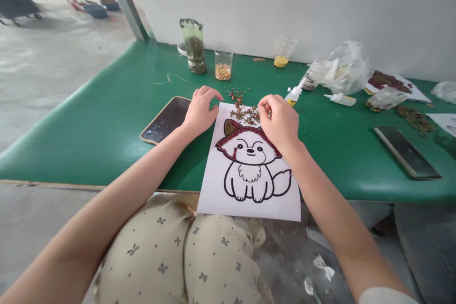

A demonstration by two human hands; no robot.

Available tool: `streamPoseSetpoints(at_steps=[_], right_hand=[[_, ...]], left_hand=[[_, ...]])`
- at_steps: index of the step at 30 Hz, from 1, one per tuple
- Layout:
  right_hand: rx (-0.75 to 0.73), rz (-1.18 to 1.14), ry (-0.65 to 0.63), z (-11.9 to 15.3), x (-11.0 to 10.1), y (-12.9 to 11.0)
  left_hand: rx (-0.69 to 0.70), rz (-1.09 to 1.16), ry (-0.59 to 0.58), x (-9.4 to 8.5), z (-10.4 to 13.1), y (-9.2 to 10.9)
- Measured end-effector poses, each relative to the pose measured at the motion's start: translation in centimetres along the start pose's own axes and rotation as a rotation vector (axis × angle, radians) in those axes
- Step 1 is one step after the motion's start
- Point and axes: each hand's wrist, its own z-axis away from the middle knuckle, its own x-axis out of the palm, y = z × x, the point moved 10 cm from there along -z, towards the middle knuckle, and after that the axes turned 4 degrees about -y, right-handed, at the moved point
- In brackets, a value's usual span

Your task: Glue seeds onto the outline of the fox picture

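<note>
A white sheet of paper (pixel 213 185) with a black-outlined cartoon animal lies in front of me, its lower end past the table edge. Dark red beans fill the band around the animal's head, and greenish ones fill its left ear. Loose mixed beans (pixel 242 113) are heaped at the sheet's top and spill onto the table. My left hand (pixel 202 110) is by the upper left corner, thumb and fingers apart, with nothing visible in it. At the upper right, my right hand (pixel 280 119) is closed in a pinch beside the heap; whatever its fingertips hold is hidden.
One phone (pixel 166 121) lies under my left wrist, another phone (pixel 406 152) at the right. A green cut bottle (pixel 195 47) and a clear cup of kernels (pixel 223 69) stand behind. Glue bottles (pixel 295 92), a plastic bag (pixel 347 69) and more seeds (pixel 413 118) are to the right.
</note>
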Motion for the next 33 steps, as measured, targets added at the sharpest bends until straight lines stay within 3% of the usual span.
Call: streamPoseSetpoints(at_steps=[4, 10, 17, 21, 26, 30, 33], right_hand=[[0.017, 0.064, -0.048, -0.4, 1.2, 1.0], [-0.082, 0.091, -0.169, -0.8, 3.7, 1.0], [-0.249, 0.041, -0.285, -0.5, 5.6, -0.4], [-0.296, 0.039, -0.315, -0.2, 6.4, -0.9], [-0.239, 0.07, -0.283, -0.5, 6.2, -0.3], [-0.281, 0.06, -0.289, -0.4, 6.3, -0.7], [-0.222, 0.104, -0.282, -0.6, 6.3, -0.1]], left_hand=[[-0.002, 0.017, -0.006, 0.3, 0.0, -0.4], [-0.002, 0.019, -0.015, 0.4, 0.0, -0.4], [-0.002, 0.021, -0.029, 0.5, 0.0, -0.3], [-0.001, 0.017, -0.033, 0.6, 0.1, -0.1], [-0.004, 0.017, -0.054, 0.9, 0.0, 0.0], [0.041, 0.015, -0.09, 1.4, 0.0, 0.3], [0.089, -0.014, -0.141, 2.0, 0.2, 0.7]])
